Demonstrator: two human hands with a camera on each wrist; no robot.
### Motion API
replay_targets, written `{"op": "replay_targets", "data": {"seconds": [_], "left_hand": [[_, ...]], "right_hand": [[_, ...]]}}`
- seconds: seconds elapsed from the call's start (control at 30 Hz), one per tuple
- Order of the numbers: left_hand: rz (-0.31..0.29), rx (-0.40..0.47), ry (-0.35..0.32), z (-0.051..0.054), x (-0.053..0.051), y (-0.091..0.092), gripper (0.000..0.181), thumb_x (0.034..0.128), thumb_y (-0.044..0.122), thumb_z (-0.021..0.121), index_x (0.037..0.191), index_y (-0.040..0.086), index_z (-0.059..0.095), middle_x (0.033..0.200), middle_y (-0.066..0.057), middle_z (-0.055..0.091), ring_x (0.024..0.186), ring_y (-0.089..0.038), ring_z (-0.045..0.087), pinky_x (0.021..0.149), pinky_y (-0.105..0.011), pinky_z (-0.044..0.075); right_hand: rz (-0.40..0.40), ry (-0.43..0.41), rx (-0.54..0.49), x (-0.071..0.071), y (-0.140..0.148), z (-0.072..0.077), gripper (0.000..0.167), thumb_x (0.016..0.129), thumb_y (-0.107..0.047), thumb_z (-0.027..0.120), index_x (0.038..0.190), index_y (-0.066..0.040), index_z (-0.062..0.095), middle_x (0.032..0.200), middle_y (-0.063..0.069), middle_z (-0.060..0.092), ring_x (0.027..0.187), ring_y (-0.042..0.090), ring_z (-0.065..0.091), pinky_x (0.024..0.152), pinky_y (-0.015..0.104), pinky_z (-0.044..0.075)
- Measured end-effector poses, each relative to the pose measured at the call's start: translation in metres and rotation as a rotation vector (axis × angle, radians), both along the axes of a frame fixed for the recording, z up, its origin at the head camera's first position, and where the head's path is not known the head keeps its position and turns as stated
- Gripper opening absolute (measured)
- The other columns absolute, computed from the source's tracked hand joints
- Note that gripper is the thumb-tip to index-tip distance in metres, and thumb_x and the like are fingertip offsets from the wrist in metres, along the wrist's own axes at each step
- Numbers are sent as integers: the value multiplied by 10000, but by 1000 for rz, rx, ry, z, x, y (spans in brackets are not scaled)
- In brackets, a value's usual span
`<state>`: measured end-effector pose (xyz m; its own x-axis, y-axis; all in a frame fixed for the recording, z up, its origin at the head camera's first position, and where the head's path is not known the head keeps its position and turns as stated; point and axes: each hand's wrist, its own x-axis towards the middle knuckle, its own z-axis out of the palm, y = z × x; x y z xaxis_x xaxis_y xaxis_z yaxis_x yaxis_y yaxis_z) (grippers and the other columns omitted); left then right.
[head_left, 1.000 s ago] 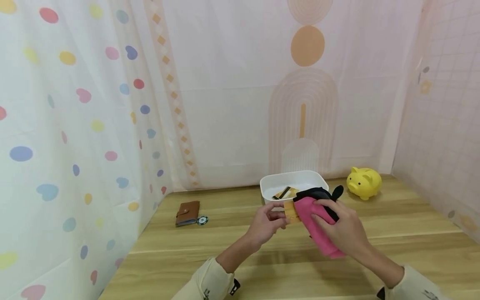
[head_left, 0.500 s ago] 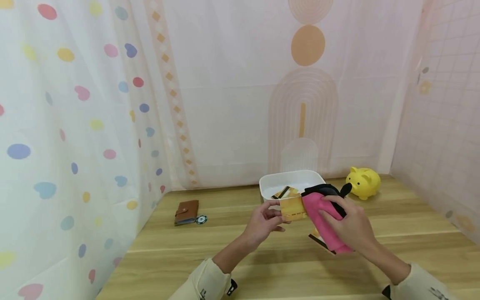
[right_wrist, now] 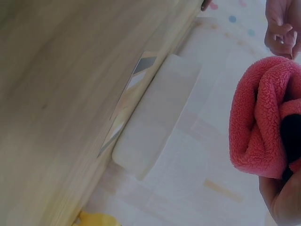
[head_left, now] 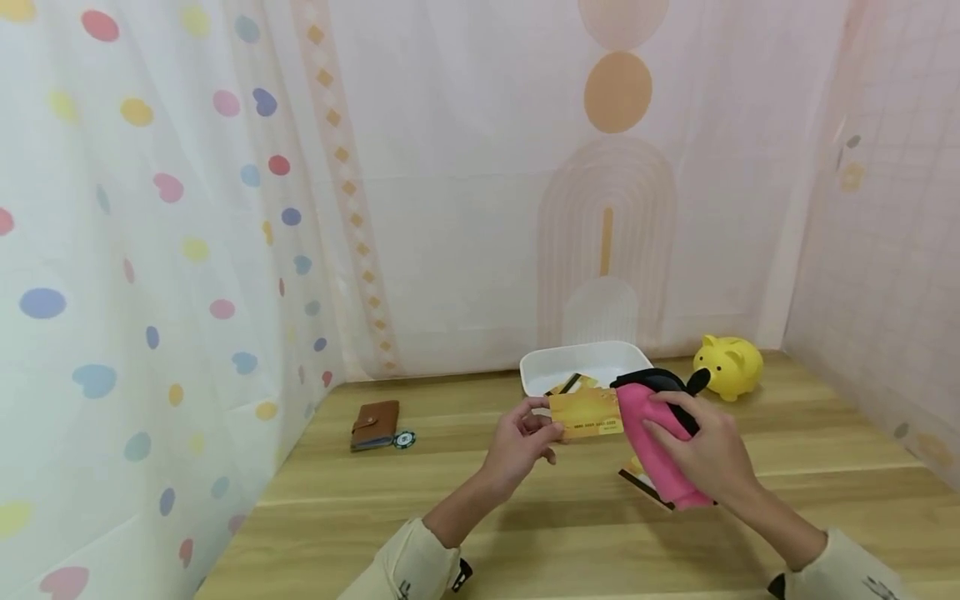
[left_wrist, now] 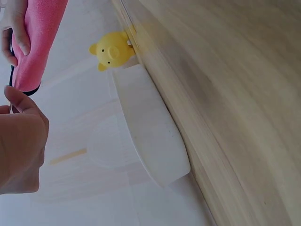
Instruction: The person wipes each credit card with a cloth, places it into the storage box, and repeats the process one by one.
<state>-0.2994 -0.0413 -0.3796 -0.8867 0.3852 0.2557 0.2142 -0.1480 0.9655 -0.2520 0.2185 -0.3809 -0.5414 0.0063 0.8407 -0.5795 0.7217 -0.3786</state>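
A brown wallet (head_left: 375, 423) lies on the counter (head_left: 330, 500) at nine o'clock from the pink pouch (head_left: 658, 462), the left hand's grip (head_left: 517, 446) pinches a gold card (head_left: 587, 414) at ten, its far edge perhaps touching the pouch, which the right hand's grip (head_left: 711, 450) holds, and a yellow piggy bank (head_left: 729, 367) stands at one.

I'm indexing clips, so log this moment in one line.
left hand: holds gold card | right hand: grips pink pouch | brown wallet: on table

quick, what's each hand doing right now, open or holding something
Left hand: holding, pinching the yellow card at its left end.
Right hand: holding, gripping the pink plush item with black trim.
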Motion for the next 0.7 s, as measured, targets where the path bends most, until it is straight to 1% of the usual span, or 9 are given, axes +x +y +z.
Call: {"op": "replay_targets", "data": {"seconds": [0.07,0.23,0.3,0.4,0.5,0.6,0.7], "left_hand": [[0,7,24,1,0,0,338,920,8,676,1222,-33,532,914,-59,667,794,-150,696,594,-230,533],[-6,28,76,0,0,-2,455,896,-12,703,1309,11,515,922,-57,686,773,-113,702,618,-244,556],[-6,23,97,-2,0,-3,455,892,-18,705,1316,-5,540,960,-75,690,775,-98,699,628,-242,559],[4,8,124,-3,0,-3,401,888,-31,704,1272,-63,597,1056,-134,691,786,-68,689,645,-221,552],[15,7,131,-4,0,-2,357,882,-57,696,1229,-101,628,1144,-188,681,806,-49,680,662,-194,533],[8,9,116,-3,0,-3,321,891,-61,681,1203,-124,636,1178,-187,676,834,-40,671,674,-182,514],[-3,16,96,-3,0,-4,291,943,-37,621,1217,-136,622,1207,-163,668,851,-43,642,690,-193,515]], "right_hand": [[10,7,-4,0,-1,1,351,713,-36,872,1012,-143,721,878,13,713,641,68,478,538,146,367],[34,22,-6,1,-4,0,357,698,-26,877,1000,-141,726,868,-2,709,666,57,512,581,144,396],[38,24,-6,2,-4,-1,359,692,-20,877,995,-139,726,866,-3,707,672,57,517,590,145,399],[43,20,-12,3,-4,-1,366,692,-12,874,998,-142,722,877,2,709,672,59,518,577,143,404],[52,12,-20,4,-3,1,368,703,-8,868,1011,-146,719,902,15,713,667,61,521,554,139,413],[58,7,-26,5,-3,2,370,708,-8,867,1016,-147,718,915,25,715,667,59,530,550,138,425],[66,9,-29,6,-3,4,371,709,-5,866,1019,-145,716,919,31,714,660,53,534,539,135,429]]}}
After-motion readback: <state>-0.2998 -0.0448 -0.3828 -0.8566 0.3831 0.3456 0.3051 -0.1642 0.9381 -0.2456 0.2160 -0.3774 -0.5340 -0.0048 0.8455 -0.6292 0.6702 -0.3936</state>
